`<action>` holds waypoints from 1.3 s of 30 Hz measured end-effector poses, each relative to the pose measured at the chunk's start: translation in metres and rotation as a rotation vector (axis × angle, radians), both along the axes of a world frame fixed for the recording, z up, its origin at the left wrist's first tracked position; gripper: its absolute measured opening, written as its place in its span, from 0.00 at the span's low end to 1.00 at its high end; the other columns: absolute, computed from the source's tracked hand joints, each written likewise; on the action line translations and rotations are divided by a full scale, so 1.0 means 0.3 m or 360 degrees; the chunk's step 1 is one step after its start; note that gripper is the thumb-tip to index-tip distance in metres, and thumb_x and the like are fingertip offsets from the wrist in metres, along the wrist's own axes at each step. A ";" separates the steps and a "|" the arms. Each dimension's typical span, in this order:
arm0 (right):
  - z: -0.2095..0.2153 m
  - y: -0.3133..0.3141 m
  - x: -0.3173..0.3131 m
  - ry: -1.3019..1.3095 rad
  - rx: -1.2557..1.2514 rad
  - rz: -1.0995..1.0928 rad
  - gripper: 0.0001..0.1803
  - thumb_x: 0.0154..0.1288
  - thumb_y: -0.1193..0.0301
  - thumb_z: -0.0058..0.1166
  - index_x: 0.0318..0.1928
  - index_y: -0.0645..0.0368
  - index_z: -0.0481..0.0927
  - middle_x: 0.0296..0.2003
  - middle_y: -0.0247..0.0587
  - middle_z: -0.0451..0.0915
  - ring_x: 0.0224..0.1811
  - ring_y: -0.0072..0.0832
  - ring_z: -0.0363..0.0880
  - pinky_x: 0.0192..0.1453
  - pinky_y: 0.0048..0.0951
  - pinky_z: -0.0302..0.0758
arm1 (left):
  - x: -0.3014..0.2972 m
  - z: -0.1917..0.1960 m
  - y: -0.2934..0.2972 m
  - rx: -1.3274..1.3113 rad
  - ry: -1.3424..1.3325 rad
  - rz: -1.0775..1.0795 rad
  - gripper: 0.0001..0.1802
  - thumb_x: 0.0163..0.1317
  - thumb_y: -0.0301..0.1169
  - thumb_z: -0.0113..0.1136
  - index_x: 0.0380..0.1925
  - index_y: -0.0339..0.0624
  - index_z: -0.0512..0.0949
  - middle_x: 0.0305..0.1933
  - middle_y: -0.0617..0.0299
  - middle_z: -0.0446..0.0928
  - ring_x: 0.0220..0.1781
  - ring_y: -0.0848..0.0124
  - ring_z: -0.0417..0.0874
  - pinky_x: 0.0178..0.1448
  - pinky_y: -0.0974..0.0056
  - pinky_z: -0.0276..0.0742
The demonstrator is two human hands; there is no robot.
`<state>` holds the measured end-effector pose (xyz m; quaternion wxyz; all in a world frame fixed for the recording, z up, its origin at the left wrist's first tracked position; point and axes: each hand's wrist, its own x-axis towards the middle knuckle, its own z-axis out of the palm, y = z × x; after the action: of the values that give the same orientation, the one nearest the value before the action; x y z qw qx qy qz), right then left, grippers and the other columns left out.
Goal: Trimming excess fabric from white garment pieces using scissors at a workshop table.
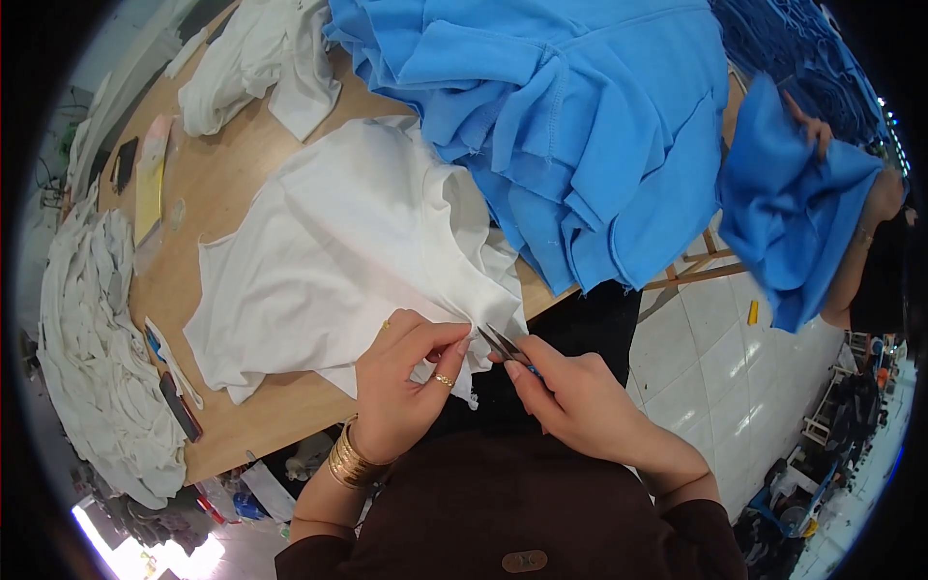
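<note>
A white garment point(329, 232) lies spread over the near part of the wooden table, its near edge hanging toward my lap. My left hand point(401, 387) is closed in a pinch on that edge, thumb against forefinger. In my right hand point(585, 401) is a pair of thread snips point(505, 346), gripped between thumb and fingers. Their pointed blades stand slightly apart, right beside the pinched cloth. Whether they touch a thread is too small to tell.
Blue garments point(580, 106) are heaped at the far side of the table point(242, 440). White cloth point(92, 358) is piled at left, near a dark phone point(124, 164) and a dark-handled tool point(179, 406). At right, another person's hand point(810, 126) holds up blue cloth point(788, 222).
</note>
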<state>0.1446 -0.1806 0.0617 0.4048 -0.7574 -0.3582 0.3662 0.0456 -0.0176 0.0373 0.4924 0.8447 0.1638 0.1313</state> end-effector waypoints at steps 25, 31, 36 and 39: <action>-0.094 0.016 -0.007 0.1083 0.0092 -0.0410 0.15 0.73 0.62 0.40 0.32 0.59 0.69 0.13 0.31 0.62 0.14 0.18 0.60 0.21 0.22 0.57 | 0.017 -0.029 -0.036 0.0140 -0.0150 -0.0043 0.10 0.48 0.17 0.62 0.33 0.36 0.80 0.27 0.60 0.75 0.29 0.66 0.73 0.31 0.66 0.70; -0.107 0.016 0.005 0.1079 0.0188 -0.0572 0.16 0.73 0.61 0.39 0.31 0.58 0.69 0.14 0.24 0.58 0.15 0.12 0.55 0.20 0.18 0.52 | 0.017 -0.036 -0.041 -0.0039 -0.0097 0.0024 0.10 0.49 0.17 0.62 0.34 0.37 0.80 0.25 0.61 0.73 0.26 0.71 0.74 0.30 0.70 0.70; -0.032 -0.005 0.006 0.1277 0.0153 -0.0410 0.17 0.74 0.61 0.37 0.32 0.59 0.70 0.13 0.24 0.59 0.14 0.12 0.56 0.19 0.18 0.53 | 0.021 -0.040 -0.045 -0.0036 -0.0145 0.0049 0.09 0.50 0.18 0.62 0.34 0.36 0.81 0.24 0.61 0.72 0.25 0.73 0.73 0.30 0.71 0.69; -0.033 -0.009 0.007 0.1321 0.0128 -0.0386 0.18 0.75 0.60 0.35 0.33 0.58 0.70 0.13 0.25 0.59 0.14 0.13 0.56 0.19 0.18 0.53 | 0.024 -0.036 -0.050 -0.0025 -0.0147 0.0055 0.09 0.50 0.18 0.62 0.34 0.36 0.81 0.24 0.61 0.72 0.24 0.74 0.72 0.30 0.72 0.68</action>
<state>0.1467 -0.1832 0.0518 0.5837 -0.5661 -0.0874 0.5754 0.0528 -0.0325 0.0265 0.5037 0.8308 0.1565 0.1774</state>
